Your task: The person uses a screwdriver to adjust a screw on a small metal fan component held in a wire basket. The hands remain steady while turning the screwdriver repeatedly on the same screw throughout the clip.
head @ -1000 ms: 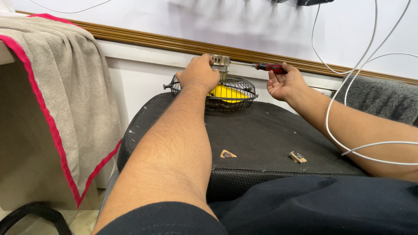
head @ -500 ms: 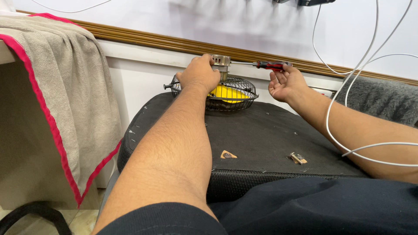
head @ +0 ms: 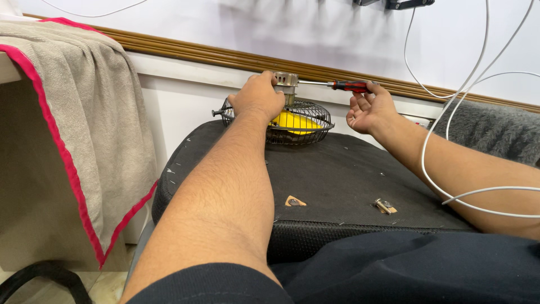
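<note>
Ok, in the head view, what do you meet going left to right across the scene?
Beige towel with red edging → left hand on the grey motor housing above the wire fan cage → red-handled screwdriver → right hand → white cables → grey furry cushion.

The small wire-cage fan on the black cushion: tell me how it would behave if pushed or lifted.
The fan lies cage-down on the soft black cushion, so it would probably rock rather than slide. Its thin wire cage looks bendable, probably light. The left hand steadies it, hinting it shifts easily.
</note>
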